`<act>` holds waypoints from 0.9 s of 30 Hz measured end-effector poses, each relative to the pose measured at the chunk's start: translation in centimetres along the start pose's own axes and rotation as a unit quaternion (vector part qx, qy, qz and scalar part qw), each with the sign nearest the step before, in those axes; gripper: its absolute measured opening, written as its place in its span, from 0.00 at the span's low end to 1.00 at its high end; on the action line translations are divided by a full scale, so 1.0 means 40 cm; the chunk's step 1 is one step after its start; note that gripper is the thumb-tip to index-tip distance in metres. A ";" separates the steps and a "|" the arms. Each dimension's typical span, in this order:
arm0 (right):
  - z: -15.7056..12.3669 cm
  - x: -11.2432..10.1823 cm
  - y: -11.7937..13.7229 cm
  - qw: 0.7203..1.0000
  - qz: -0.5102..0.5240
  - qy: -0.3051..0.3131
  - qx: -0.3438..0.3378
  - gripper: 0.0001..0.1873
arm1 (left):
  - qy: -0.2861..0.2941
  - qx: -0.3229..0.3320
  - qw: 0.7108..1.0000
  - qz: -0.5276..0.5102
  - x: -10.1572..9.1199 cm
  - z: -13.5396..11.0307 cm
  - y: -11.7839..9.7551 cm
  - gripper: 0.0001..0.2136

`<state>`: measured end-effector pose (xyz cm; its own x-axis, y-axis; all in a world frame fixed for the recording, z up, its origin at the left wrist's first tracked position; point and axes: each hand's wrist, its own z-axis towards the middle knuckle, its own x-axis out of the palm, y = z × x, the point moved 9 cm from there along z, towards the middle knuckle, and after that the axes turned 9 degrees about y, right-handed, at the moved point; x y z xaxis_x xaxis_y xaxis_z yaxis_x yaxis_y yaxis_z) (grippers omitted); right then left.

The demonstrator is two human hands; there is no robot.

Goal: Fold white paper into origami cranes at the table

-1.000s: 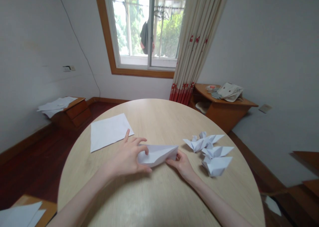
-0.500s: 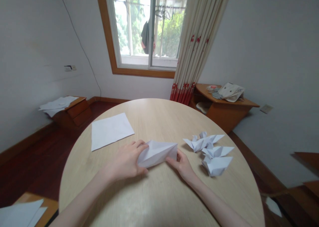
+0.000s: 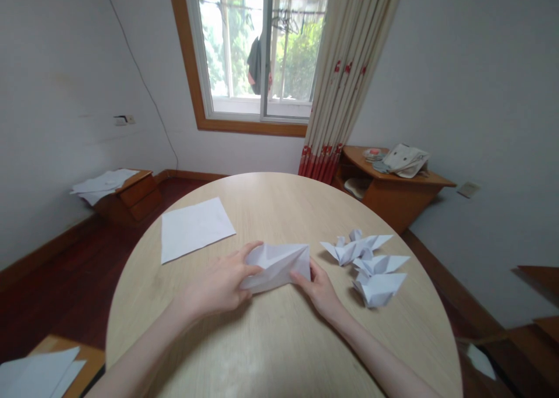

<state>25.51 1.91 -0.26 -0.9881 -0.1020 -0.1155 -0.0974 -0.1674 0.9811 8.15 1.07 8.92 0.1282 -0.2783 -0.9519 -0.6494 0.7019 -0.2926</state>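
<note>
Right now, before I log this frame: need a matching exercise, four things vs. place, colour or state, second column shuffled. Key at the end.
Column 1
1. Creased paper
2. Flat paper
3. Folded paper figures
4. Curtain

Column 2
A. On the tabletop, at the right side
B. Between the left hand and the right hand, touched by both
C. Cream with red, hanging beside the window
D. Lying unheld on the tabletop, at the left side

Pairs: 1-B, 2-D, 3-A, 4-C
</note>
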 end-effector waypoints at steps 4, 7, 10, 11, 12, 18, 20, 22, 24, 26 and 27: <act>0.000 -0.001 0.007 1.000 -0.011 0.000 -0.007 0.21 | -0.021 0.019 1.000 -0.003 0.001 0.002 -0.003 0.16; -0.003 0.001 0.017 0.999 -0.041 0.002 -0.012 0.19 | -0.031 0.025 0.999 0.001 0.004 0.006 -0.006 0.15; -0.008 0.007 0.033 0.997 -0.080 0.008 -0.021 0.17 | -0.035 0.011 0.999 0.014 0.013 0.010 -0.003 0.11; -0.010 0.010 0.038 0.996 -0.090 0.012 -0.026 0.16 | -0.040 0.002 0.999 0.019 0.016 0.011 0.000 0.10; -0.012 0.012 0.044 0.994 -0.099 0.014 -0.031 0.15 | -0.046 -0.007 0.999 0.022 0.019 0.012 0.006 0.10; -0.024 0.017 0.069 0.985 -0.162 0.018 -0.056 0.13 | -0.045 -0.056 0.997 0.009 0.045 0.035 0.050 0.10; -0.026 0.015 0.070 0.983 -0.174 0.015 -0.057 0.12 | -0.029 -0.068 0.997 0.010 0.048 0.044 0.055 0.10; -0.027 0.013 0.069 0.981 -0.183 0.012 -0.055 0.12 | -0.018 -0.078 0.996 0.029 0.042 0.049 0.050 0.10; -0.027 0.012 0.070 0.980 -0.192 0.011 -0.057 0.12 | -0.017 -0.088 0.994 0.061 0.028 0.047 0.042 0.10; -0.027 0.011 0.071 0.978 -0.199 0.010 -0.060 0.11 | -0.014 -0.090 0.992 0.082 0.016 0.041 0.033 0.11; -0.027 0.009 0.071 0.978 -0.201 0.009 -0.060 0.11 | -0.010 -0.083 0.993 0.082 0.013 0.038 0.029 0.12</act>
<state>24.99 0.32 2.31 -0.8703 -0.0204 -0.4921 -0.4622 -0.3114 0.8303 8.61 2.73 7.97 0.0248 -0.1550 -0.9876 -0.7773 0.6183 -0.1166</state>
